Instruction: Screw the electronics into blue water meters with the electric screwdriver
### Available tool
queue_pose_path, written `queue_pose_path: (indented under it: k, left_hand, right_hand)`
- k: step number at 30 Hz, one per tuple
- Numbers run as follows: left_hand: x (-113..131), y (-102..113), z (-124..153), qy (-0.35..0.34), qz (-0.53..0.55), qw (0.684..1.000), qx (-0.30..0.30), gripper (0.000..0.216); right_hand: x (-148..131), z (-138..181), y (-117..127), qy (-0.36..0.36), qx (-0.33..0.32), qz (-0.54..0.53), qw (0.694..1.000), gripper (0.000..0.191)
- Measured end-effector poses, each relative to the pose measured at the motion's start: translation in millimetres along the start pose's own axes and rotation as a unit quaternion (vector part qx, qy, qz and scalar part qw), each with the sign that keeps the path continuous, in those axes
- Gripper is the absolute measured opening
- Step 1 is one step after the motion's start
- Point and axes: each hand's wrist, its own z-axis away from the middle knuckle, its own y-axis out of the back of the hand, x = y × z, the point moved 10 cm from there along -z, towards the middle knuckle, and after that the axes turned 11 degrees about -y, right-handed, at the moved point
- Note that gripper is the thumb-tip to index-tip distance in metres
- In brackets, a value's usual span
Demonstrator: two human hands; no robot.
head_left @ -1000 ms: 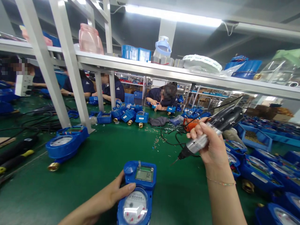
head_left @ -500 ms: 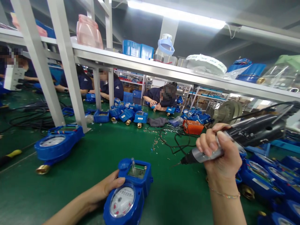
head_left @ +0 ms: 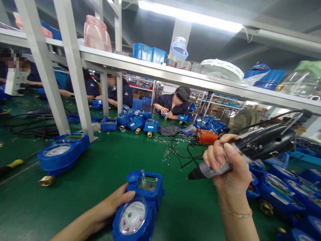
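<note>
A blue water meter (head_left: pixel 136 209) with a round dial and a small display lies on the green table (head_left: pixel 82 187) near the front edge. My left hand (head_left: pixel 114 204) grips its left side, thumb against the dial housing. My right hand (head_left: pixel 229 167) holds an electric screwdriver (head_left: pixel 250 149) above the table to the right of the meter. The tool is tilted, its bit (head_left: pixel 184 179) pointing down and left, apart from the meter.
Another blue meter (head_left: pixel 60 154) with a brass fitting lies at left. Several more meters (head_left: pixel 281 190) crowd the right side. Loose screws and a black cable (head_left: pixel 183 154) lie mid-table beside an orange box (head_left: pixel 207 136). Shelf posts (head_left: pixel 72 67) stand at left. Co-workers sit at the far side.
My left hand pulled the meter nearer and tilted it leftward. My right hand with the screwdriver dropped lower and swung its body out to the right, then shifted slightly left.
</note>
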Motion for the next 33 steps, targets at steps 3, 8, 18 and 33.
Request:
queue_pose_path:
  k: [3,8,18,33]
  left_hand:
    - [2.2,-3.3,3.0,0.016,-0.018,1.000,-0.003,0.071]
    - [9.3,-8.7,9.2,0.036,-0.075,0.997,-0.002,0.075]
    - [-6.3,4.0,2.6,0.024,-0.102,0.994,-0.018,0.072]
    - [-2.5,-4.4,2.5,0.025,-0.139,0.990,-0.012,0.072]
  right_hand:
    - [-1.8,-0.3,4.0,0.009,0.025,0.006,1.000,0.011]
    - [-4.6,2.9,6.4,0.015,0.049,0.012,0.999,0.014]
    - [25.1,5.2,-17.3,-0.063,-0.028,-0.015,0.997,0.015]
    - [27.9,30.9,-61.8,-0.105,-0.124,-0.040,0.986,0.014]
